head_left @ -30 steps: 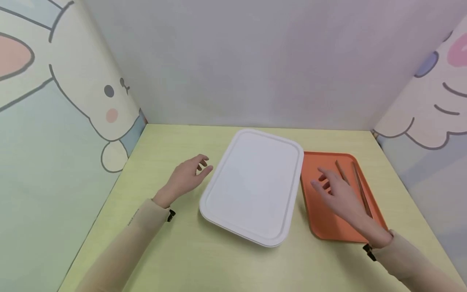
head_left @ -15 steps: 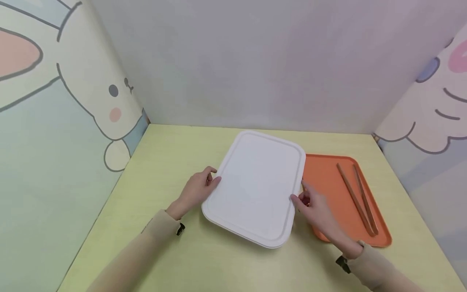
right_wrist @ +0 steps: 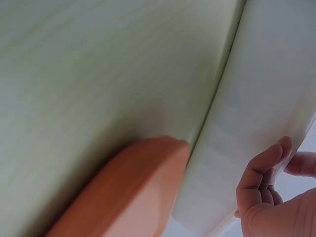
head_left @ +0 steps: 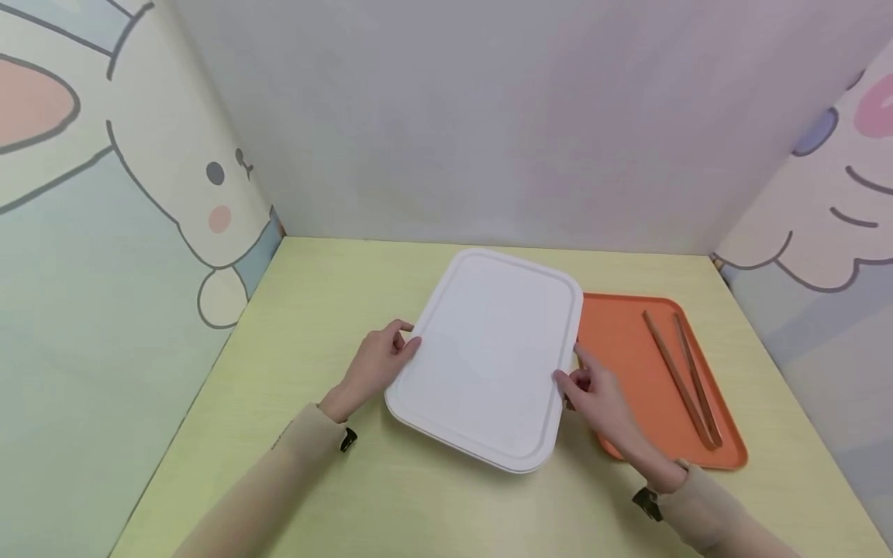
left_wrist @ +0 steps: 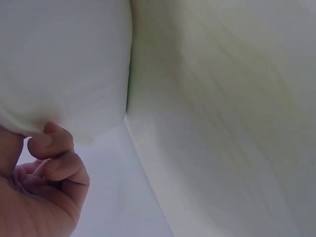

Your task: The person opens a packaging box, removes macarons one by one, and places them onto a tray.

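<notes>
cartoon walls point(head_left: 125, 271) flank a yellow-green worktop point(head_left: 321, 294), left grip point(head_left: 374, 363) and right grip point(head_left: 605, 399) clamped on a white lid point(head_left: 484, 360), tongs point(head_left: 680, 380) on an orange tray point(head_left: 614, 329) at right.

Lid point(head_left: 488, 356): smooth matt plastic. Tray point(head_left: 617, 341): plastic. Tongs point(head_left: 674, 372): glossy metal. Tabletop point(head_left: 328, 287): wood-grained.

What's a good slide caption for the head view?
Left hand and right hand grip a white lid, orange tray beside it.
</notes>
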`<state>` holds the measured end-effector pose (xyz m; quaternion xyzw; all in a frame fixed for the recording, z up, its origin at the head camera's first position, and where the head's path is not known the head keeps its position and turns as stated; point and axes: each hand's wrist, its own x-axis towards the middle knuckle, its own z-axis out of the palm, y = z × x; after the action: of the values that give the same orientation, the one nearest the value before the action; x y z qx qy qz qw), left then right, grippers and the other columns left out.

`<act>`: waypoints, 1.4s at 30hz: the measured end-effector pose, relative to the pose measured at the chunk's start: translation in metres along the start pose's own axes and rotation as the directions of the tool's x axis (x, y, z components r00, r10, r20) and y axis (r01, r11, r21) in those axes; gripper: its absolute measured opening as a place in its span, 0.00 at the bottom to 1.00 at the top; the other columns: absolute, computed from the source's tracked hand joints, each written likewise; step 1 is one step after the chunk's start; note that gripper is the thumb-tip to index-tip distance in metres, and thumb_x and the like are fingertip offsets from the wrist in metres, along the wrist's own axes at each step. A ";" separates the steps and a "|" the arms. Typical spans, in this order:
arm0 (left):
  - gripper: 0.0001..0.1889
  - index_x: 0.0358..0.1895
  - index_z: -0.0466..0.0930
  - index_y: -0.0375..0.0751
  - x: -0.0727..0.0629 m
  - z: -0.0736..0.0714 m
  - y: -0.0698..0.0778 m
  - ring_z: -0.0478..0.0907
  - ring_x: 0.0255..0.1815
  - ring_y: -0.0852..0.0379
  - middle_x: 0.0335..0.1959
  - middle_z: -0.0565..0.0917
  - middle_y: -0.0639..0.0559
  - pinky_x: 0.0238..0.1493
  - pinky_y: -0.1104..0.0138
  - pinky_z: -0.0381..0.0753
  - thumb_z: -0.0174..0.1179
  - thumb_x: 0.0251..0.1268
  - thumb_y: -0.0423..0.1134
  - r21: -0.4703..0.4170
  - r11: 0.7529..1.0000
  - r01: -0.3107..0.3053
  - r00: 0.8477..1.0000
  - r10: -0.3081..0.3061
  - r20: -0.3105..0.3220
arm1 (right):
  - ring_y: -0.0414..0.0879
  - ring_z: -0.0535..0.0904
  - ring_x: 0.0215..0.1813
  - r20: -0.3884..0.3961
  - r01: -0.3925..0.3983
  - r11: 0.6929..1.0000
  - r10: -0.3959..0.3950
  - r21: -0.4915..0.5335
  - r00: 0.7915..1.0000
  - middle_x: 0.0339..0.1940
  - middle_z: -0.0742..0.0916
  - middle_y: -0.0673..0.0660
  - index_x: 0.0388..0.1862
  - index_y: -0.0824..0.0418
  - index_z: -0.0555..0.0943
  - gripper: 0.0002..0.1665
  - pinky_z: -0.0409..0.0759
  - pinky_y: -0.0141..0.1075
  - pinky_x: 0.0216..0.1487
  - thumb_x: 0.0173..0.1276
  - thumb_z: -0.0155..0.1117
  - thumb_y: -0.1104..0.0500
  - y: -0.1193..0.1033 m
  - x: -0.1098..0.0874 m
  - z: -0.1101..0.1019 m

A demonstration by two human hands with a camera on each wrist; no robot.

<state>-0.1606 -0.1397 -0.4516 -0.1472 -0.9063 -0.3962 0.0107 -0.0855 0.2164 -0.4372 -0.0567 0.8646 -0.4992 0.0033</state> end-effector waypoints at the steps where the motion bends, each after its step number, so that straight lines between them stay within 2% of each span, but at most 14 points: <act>1: 0.13 0.52 0.79 0.36 0.000 0.000 0.000 0.68 0.19 0.59 0.21 0.75 0.55 0.26 0.66 0.70 0.58 0.74 0.42 0.003 1.000 0.001 1.000 -0.001 -0.002 | 0.43 0.75 0.20 0.003 -0.001 1.000 0.001 0.002 1.000 0.20 0.82 0.56 0.78 0.65 0.58 0.38 0.77 0.35 0.22 0.74 0.62 0.61 0.001 0.001 -0.001; 2: 0.13 0.51 0.79 0.36 -0.001 0.000 0.001 0.68 0.19 0.59 0.21 0.75 0.55 0.26 0.66 0.70 0.58 0.74 0.42 0.005 1.000 0.002 1.000 -0.002 -0.005 | 0.44 0.75 0.19 0.007 -0.006 1.000 0.006 0.003 1.000 0.20 0.82 0.56 0.78 0.64 0.58 0.39 0.77 0.35 0.22 0.74 0.62 0.60 0.006 0.002 -0.001; 9: 0.13 0.51 0.79 0.35 -0.007 -0.001 0.006 0.70 0.19 0.59 0.20 0.75 0.55 0.25 0.66 0.71 0.60 0.73 0.41 -0.007 1.000 0.021 1.000 -0.021 -0.020 | 0.44 0.73 0.18 0.040 -0.028 0.998 0.030 -0.051 0.999 0.19 0.81 0.56 0.78 0.67 0.56 0.39 0.71 0.34 0.18 0.74 0.60 0.61 0.004 0.010 -0.007; 16: 0.19 0.57 0.75 0.32 -0.013 0.008 0.015 0.69 0.17 0.60 0.17 0.75 0.56 0.24 0.66 0.71 0.61 0.71 0.41 -0.025 0.999 0.043 0.999 -0.044 -0.016 | 0.44 0.70 0.15 0.067 -0.072 0.990 0.080 -0.118 0.995 0.18 0.81 0.55 0.78 0.69 0.56 0.39 0.68 0.35 0.16 0.74 0.59 0.59 0.007 0.021 -0.022; 20: 0.24 0.63 0.71 0.28 -0.016 0.013 0.022 0.69 0.16 0.61 0.16 0.75 0.57 0.25 0.66 0.72 0.62 0.71 0.40 -0.030 0.999 0.038 0.999 -0.039 -0.013 | 0.43 0.67 0.14 0.061 -0.081 0.983 0.092 -0.162 0.994 0.16 0.79 0.57 0.77 0.68 0.58 0.38 0.66 0.35 0.15 0.73 0.58 0.59 0.010 0.028 -0.029; 25: 0.29 0.67 0.66 0.25 -0.019 0.019 0.031 0.69 0.16 0.62 0.15 0.75 0.58 0.24 0.67 0.72 0.62 0.70 0.39 -0.055 0.997 0.048 0.999 -0.047 0.011 | 0.45 0.68 0.14 0.067 -0.102 0.977 0.117 -0.185 0.991 0.14 0.78 0.60 0.78 0.65 0.59 0.38 0.66 0.36 0.15 0.72 0.56 0.61 0.014 0.034 -0.037; 30: 0.30 0.68 0.65 0.23 -0.020 0.025 0.037 0.66 0.15 0.64 0.14 0.73 0.58 0.22 0.69 0.69 0.62 0.70 0.39 -0.074 0.997 0.035 0.999 -0.032 0.031 | 0.46 0.70 0.16 0.057 -0.126 0.969 0.141 -0.215 0.988 0.15 0.77 0.57 0.78 0.64 0.59 0.38 0.67 0.36 0.17 0.71 0.55 0.60 0.017 0.039 -0.044; 36: 0.31 0.69 0.64 0.24 -0.023 0.032 0.040 0.64 0.14 0.65 0.14 0.72 0.58 0.20 0.71 0.66 0.63 0.70 0.38 -0.137 0.989 0.054 0.997 -0.046 0.060 | 0.44 0.65 0.15 0.043 -0.135 0.967 0.147 -0.218 0.988 0.13 0.73 0.53 0.76 0.64 0.63 0.36 0.65 0.35 0.17 0.71 0.56 0.60 0.022 0.040 -0.050; 42: 0.30 0.68 0.66 0.24 -0.024 0.039 0.044 0.62 0.14 0.66 0.13 0.71 0.58 0.19 0.71 0.64 0.63 0.70 0.39 -0.172 0.984 0.043 0.998 -0.034 0.056 | 0.45 0.69 0.19 0.018 -0.152 0.959 0.161 -0.238 0.987 0.19 0.79 0.55 0.73 0.67 0.67 0.33 0.69 0.36 0.20 0.73 0.57 0.57 0.025 0.039 -0.055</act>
<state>-0.1221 -0.0889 -0.4499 -0.1405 -0.8711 -0.4694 -0.0337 -0.1299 0.2723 -0.4294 0.0027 0.9193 -0.3900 0.0521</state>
